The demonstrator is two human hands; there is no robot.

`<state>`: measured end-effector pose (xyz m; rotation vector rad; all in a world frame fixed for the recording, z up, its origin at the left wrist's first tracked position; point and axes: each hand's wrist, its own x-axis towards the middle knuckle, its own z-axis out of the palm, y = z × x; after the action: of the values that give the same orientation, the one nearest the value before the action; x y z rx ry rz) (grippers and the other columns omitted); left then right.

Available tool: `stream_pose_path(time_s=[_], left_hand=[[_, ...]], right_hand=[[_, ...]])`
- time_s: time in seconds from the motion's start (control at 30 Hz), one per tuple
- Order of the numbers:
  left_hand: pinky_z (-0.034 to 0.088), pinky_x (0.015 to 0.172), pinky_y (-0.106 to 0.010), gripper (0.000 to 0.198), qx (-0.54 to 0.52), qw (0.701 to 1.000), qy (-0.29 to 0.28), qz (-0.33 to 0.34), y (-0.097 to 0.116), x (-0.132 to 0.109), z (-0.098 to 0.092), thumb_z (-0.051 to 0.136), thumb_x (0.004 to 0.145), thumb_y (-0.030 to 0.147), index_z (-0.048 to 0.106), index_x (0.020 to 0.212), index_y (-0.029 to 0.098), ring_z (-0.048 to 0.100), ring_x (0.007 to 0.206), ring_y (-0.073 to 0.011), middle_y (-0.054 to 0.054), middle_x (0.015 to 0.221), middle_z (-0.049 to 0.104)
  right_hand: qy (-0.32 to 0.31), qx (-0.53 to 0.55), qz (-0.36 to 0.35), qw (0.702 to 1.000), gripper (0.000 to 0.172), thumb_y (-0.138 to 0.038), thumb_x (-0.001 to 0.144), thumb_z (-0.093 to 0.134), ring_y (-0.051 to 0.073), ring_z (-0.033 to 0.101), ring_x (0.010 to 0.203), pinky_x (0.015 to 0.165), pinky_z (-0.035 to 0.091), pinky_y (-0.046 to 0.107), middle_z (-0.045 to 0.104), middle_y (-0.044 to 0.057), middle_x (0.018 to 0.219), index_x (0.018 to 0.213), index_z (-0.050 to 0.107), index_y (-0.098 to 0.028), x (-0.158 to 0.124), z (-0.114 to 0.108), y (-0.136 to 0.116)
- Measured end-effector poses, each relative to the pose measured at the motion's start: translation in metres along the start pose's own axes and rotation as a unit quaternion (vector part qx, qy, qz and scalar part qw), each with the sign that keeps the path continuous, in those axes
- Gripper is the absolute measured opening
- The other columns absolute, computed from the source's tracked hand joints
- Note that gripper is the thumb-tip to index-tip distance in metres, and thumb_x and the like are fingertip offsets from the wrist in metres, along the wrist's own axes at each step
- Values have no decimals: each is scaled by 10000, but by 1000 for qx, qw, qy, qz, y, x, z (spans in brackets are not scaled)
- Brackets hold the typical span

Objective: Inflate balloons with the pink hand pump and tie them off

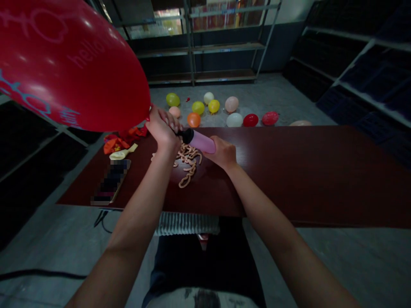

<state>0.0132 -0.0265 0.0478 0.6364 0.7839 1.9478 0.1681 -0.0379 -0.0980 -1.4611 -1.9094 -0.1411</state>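
Red balloon point(64, 64) is held up at 10 o'clock over the surface point(321, 171). Its neck is squeezed onto the black pump tip point(182, 135) by the left hand point(163, 130), so air is kept in. The pink hand pump point(202, 142) is gripped by the right hand point(220, 153).

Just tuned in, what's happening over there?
The person's left hand holds a big red balloon at its neck against the black nozzle of a pink hand pump, whose barrel the right hand grips. Below, a dark wooden table carries a tangle of peach twisting balloons; inflated balloons dot the floor beyond.
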Motion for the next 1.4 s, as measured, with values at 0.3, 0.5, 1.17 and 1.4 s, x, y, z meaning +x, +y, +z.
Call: stream_pose_path(time_s=[0.3, 0.5, 1.17, 1.4], left_hand=[[161, 400, -283, 551, -36, 999, 2, 23, 55, 7, -32, 323, 1064, 365, 184, 554, 208, 165, 316, -95, 57, 392, 165], [177, 430, -273, 515, -24, 999, -12, 42, 101, 17, -48, 315, 1079, 361, 190, 603, 208, 168, 356, -101, 49, 423, 175], [180, 419, -266, 491, 38, 998, -7, 47, -19, 16, 36, 346, 1076, 419, 211, 639, 240, 139, 359, -100, 78, 496, 120], [219, 400, -266, 496, 20, 998, -40, 33, -37, 17, 29, 364, 1065, 421, 226, 624, 239, 200, 331, -101, 76, 460, 167]], right_hand=[[-14, -9, -40, 999, 451, -500, 795, 709, 239, 726, 910, 753, 502, 317, 772, 93, 1010, 1116, 671, -185, -5, -3, -2], [-22, -1, -46, 999, 442, -492, 780, 725, 235, 729, 896, 747, 510, 320, 773, 80, 986, 1107, 673, -199, -4, 0, -4], [-19, -2, 81, 997, 417, -519, 803, 673, 247, 712, 842, 654, 435, 297, 761, 91, 925, 1047, 627, -183, 3, -6, -1], [-12, -2, 81, 997, 435, -534, 804, 675, 246, 712, 863, 655, 430, 290, 762, 77, 941, 1069, 628, -192, 4, -5, 2]])
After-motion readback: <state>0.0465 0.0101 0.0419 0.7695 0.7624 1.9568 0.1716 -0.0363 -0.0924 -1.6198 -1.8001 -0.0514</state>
